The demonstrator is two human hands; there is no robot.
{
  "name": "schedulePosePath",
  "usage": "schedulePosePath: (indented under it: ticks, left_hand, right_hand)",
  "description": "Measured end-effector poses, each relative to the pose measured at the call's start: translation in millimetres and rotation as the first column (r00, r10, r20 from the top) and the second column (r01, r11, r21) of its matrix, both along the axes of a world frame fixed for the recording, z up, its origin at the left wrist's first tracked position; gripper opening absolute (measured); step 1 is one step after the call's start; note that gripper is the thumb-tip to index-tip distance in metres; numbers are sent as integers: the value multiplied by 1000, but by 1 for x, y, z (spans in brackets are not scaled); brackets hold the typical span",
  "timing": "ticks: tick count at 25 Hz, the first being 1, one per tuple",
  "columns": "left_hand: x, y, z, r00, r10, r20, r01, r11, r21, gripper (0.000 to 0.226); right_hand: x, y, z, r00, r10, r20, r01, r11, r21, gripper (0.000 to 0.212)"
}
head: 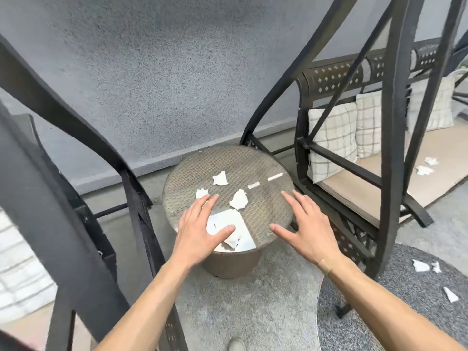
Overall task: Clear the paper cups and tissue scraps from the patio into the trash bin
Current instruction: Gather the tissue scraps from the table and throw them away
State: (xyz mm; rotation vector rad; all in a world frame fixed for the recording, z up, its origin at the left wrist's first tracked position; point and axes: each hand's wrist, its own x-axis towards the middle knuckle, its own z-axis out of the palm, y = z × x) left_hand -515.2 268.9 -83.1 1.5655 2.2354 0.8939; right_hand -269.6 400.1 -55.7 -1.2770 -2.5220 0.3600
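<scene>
Tissue scraps (238,199) lie on the round table (266,158), one at 9 o'clock partly hidden under the left hand (200,230). Both grips are spread flat, holding nothing; the right hand (302,225) hovers at 3 o'clock. White patches by the left thumb may be glare.

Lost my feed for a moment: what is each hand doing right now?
Left hand: open, fingers spread over the tissue scraps on the round wicker table, holding nothing.
Right hand: open, fingers spread over the table's right side, holding nothing.

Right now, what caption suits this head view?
Both open hands, left and right, reach over tissue scraps on a round table.
</scene>
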Motion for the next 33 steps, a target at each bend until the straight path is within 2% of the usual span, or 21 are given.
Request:
schedulePosePath:
  ticks: [9,13,21,27,31,33]
  left_hand:
    - [-50,84,-27,988,151,-16,-152,985,-81,85]
    - [-58,119,-48,965,257,-44,-261,955,-140,87]
    - [-45,140,-102,921,380,-81,-377,825,-420,84]
    - [-29,130,-141,948,294,-122,-303,714,-632,94]
    - [-26,135,-168,981,152,-119,-190,650,-736,96]
    - [-27,138,-181,993,96,-64,-111,646,-756,94]
  right_hand:
    - [-82,126,-26,985,172,29,-171,985,-38,87]
    - [-114,183,-48,957,290,17,-287,951,-117,80]
    - [-159,260,-101,866,495,76,-462,848,-258,68]
    - [-170,257,-143,805,581,124,-471,751,-462,63]
    - [-178,250,-170,784,585,205,-426,749,-507,62]
    - [-185,245,-182,791,567,228,-387,754,-531,61]
